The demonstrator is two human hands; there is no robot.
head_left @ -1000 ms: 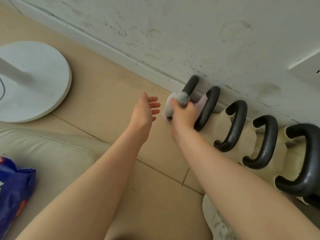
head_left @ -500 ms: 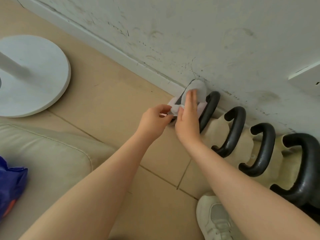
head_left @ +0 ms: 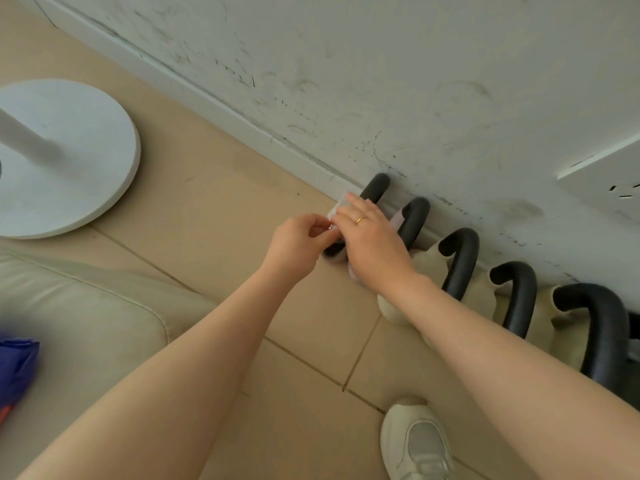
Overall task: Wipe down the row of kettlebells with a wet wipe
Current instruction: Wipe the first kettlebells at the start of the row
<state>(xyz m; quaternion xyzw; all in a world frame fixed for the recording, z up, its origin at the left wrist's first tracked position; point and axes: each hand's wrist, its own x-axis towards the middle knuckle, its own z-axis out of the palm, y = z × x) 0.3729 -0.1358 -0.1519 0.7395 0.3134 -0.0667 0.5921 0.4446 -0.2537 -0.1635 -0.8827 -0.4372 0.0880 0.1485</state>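
Kettlebells [head_left: 460,265] rowed along wall [head_left: 381,81]

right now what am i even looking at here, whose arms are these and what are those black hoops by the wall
This is one picture from a camera worn on a person's head, looking down at their own bare arms. The black hoops are curved handles of kettlebells standing in a row on the tan tiled floor along the scuffed white wall. The right hand presses a white wet wipe on the end kettlebell's black handle; the left hand pinches the wipe's edge. Nearby are a round white stand base, a cream cushion and a pale sneaker.
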